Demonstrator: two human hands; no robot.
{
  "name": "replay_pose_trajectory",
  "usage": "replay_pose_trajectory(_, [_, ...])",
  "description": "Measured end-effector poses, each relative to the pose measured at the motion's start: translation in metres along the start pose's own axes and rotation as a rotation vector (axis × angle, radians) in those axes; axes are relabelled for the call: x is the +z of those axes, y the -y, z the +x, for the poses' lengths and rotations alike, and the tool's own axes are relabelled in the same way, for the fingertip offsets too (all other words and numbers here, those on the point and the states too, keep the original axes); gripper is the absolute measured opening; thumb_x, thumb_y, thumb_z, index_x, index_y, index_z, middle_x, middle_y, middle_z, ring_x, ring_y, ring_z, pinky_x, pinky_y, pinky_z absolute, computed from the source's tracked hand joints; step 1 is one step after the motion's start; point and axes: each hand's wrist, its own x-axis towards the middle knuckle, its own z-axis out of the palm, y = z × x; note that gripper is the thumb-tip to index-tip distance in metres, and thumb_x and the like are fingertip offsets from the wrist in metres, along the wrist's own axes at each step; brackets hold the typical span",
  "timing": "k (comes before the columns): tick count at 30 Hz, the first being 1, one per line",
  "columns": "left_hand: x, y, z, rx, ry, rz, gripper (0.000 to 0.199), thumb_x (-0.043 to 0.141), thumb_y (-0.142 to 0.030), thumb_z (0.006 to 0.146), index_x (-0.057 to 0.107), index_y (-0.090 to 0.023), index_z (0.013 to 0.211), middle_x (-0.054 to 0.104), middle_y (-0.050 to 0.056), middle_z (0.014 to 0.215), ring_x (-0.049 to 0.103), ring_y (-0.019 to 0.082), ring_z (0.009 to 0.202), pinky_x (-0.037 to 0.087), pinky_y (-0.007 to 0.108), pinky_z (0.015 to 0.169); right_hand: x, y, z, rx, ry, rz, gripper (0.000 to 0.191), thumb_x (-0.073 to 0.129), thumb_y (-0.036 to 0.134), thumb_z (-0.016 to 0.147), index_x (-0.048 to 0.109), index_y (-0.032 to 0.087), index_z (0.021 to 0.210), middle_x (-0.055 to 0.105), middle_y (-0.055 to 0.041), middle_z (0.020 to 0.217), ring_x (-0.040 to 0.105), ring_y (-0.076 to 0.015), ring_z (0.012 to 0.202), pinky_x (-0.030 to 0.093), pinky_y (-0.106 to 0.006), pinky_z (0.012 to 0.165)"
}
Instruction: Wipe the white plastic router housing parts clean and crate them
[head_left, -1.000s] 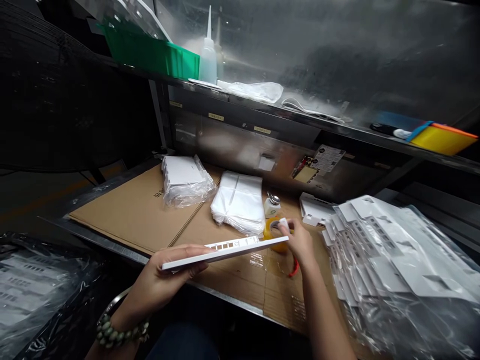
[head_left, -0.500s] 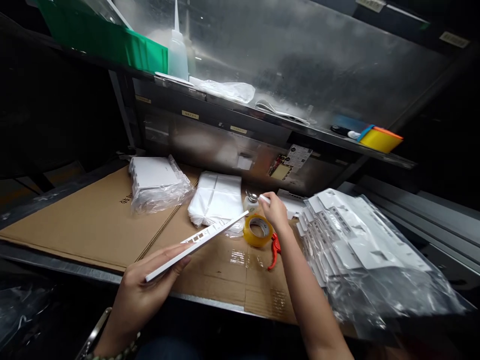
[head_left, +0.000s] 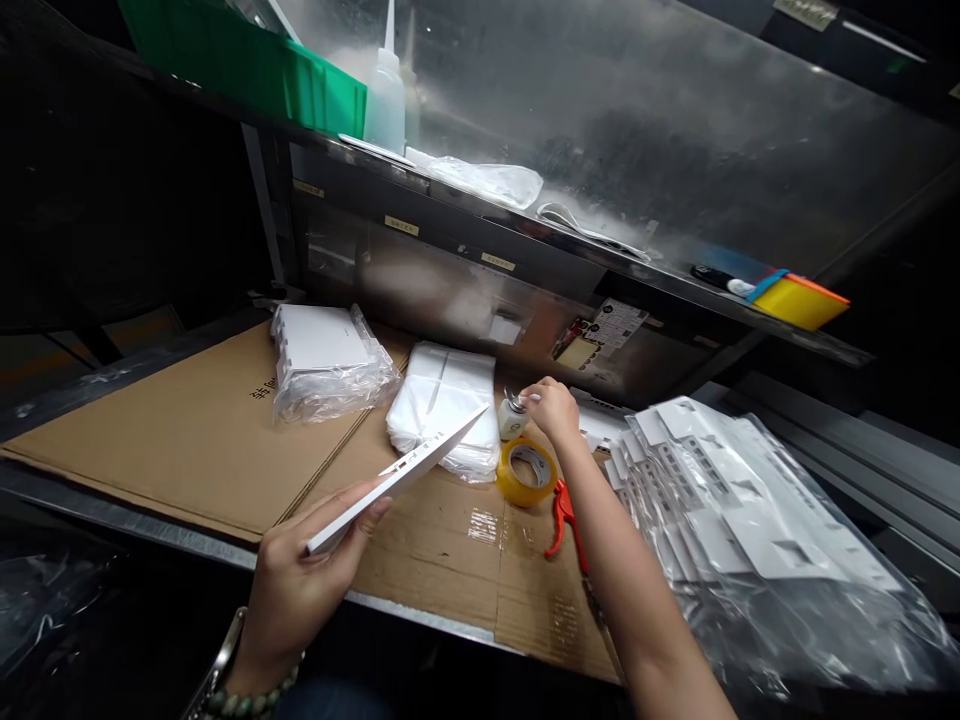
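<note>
White panel (head_left: 401,478) (just one), left hand (head_left: 304,575).

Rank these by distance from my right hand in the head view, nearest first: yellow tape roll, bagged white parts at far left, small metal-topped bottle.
1. Small metal-topped bottle: at the right hand's fingertips.
2. Yellow tape roll: below the bottle.
3. Bagged white parts: far left.

Cardboard-covered bench (head_left: 172,440); tape roll (head_left: 507,476), bagged white panels (head_left: 750,480) on it.

A green beaded bracelet (head_left: 251,701) and silvery bangle (head_left: 225,648) circle one wrist.
</note>
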Motion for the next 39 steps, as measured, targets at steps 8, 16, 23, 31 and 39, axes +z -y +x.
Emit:
replay_pose_trajectory(8, [0.007, -0.012, 0.003, -0.040, -0.105, -0.025, 0.023, 0.079, -0.024, 0.088, 0.079, -0.031, 0.110, 0.081, -0.004, 0.106, 0.077, 0.016, 0.089, 0.060, 0.021, 0.084, 0.000, 0.002, -0.002, 0.029, -0.024, 0.053, 0.020, 0.063, 0.020, 0.091, 0.081, 0.025, 0.096, 0.071, -0.0064, 0.111, 0.061, -0.0234, 0.109, 0.046, -0.031, 0.084])
replay_pose_trajectory(16, [0.005, -0.001, 0.001, 0.102, 0.010, 0.045, 0.042, 0.076, -0.007, 0.087, 0.074, -0.031, 0.122, 0.078, 0.000, 0.119, 0.074, 0.020, 0.101, 0.056, 0.029, 0.097, -0.027, 0.029, -0.046, 0.076, -0.247, 0.387, 0.029, 0.053, 0.039, 0.100, 0.071, 0.023, 0.116, 0.074, -0.0070, 0.113, 0.066, -0.0226, 0.101, 0.049, -0.032, 0.086])
replay_pose_trajectory(23, [0.011, -0.014, 0.001, 0.210, 0.114, 0.034, 0.051, 0.065, -0.001, 0.092, 0.067, -0.031, 0.133, 0.075, 0.001, 0.127, 0.069, 0.019, 0.117, 0.052, 0.032, 0.107, -0.047, 0.126, -0.190, -0.257, -0.272, 0.994, 0.011, 0.072, 0.029, 0.092, 0.075, 0.028, 0.102, 0.068, -0.0026, 0.102, 0.067, -0.0174, 0.095, 0.055, -0.028, 0.077])
replay_pose_trajectory(31, [0.015, -0.020, -0.010, 0.239, 0.185, 0.031, 0.052, 0.062, -0.002, 0.094, 0.064, -0.030, 0.137, 0.074, 0.003, 0.130, 0.069, 0.018, 0.119, 0.052, 0.030, 0.108, -0.040, 0.143, -0.214, -0.317, -0.321, 0.971, 0.020, 0.070, 0.012, 0.089, 0.077, 0.025, 0.103, 0.063, -0.0031, 0.097, 0.066, -0.0147, 0.087, 0.056, -0.027, 0.079])
replay_pose_trajectory(39, [0.021, -0.024, -0.011, 0.251, 0.215, 0.011, 0.048, 0.061, -0.002, 0.094, 0.067, -0.029, 0.133, 0.076, 0.003, 0.125, 0.070, 0.019, 0.118, 0.054, 0.029, 0.105, -0.043, 0.136, -0.219, -0.309, -0.304, 0.999, 0.020, 0.070, 0.011, 0.089, 0.078, 0.025, 0.101, 0.064, -0.0023, 0.091, 0.065, -0.0143, 0.081, 0.056, -0.026, 0.073])
